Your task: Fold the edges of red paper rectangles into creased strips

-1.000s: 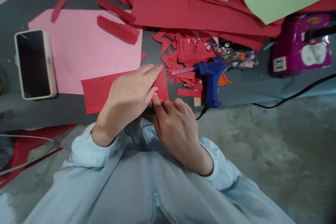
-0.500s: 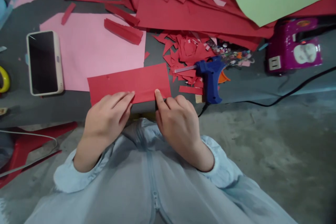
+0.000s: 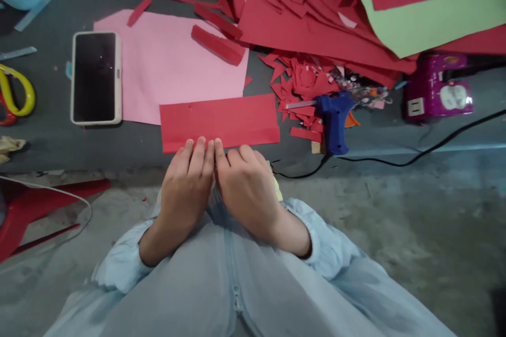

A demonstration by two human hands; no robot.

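Observation:
A rectangular red paper strip point(image 3: 219, 118) lies along the table's near edge, with a crease parallel to its front edge. Fingertips of my left hand point(image 3: 186, 184) press together on the middle of that front edge. My right hand point(image 3: 247, 187) touches it alongside, index finger straight and the other fingers curled. The two index fingers nearly meet. Both thumbs are hidden from view. Part of the strip overlaps a pink paper sheet point(image 3: 177, 63).
To the left are a phone point(image 3: 97, 78) and yellow-handled scissors point(image 3: 27, 97). A blue glue gun point(image 3: 336, 121) lies right of the strip, beside red paper scraps point(image 3: 304, 81). Behind are red sheets point(image 3: 308, 34) and a green sheet point(image 3: 427, 26); a purple power box point(image 3: 438, 89) stands far right.
My hands have come together at the middle of the strip's front edge; the right index finger has slid leftward from near the right end. The camera view has shifted a little.

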